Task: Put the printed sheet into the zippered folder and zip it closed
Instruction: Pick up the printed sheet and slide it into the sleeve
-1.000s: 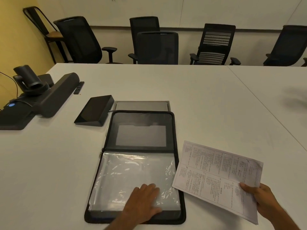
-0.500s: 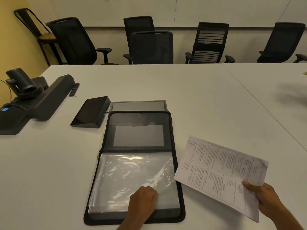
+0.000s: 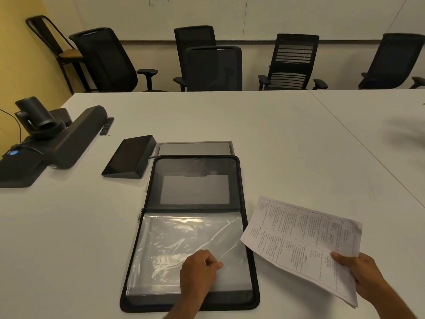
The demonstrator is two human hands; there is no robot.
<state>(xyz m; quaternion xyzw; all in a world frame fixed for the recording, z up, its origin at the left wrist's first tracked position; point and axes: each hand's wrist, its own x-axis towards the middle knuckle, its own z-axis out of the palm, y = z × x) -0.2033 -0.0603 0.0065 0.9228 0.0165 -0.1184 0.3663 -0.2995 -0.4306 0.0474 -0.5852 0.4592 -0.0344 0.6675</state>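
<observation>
The black zippered folder [image 3: 249,302] lies open flat on the white table in front of me. Its near half holds clear plastic sleeves [image 3: 174,240]; its far half has a mesh pocket. My left hand [image 3: 197,270] rests on the near half and pinches the top plastic sleeve near its right edge, lifting that film slightly. My right hand [image 3: 358,272] holds the printed sheet [image 3: 296,238] by its near right corner, just right of the folder and raised off the table. The sheet's left edge hangs over the folder's right border.
A dark wedge-shaped touch panel [image 3: 128,157] and a grey flat device [image 3: 195,147] sit just beyond the folder. A black soundbar [image 3: 76,134] with a camera [image 3: 36,116] stands at the left. Office chairs [image 3: 213,67] line the table's far edge.
My left hand went from flat on the sleeves to a pinch on the top film and lifted its right edge. The printed sheet stayed to the right of the folder.
</observation>
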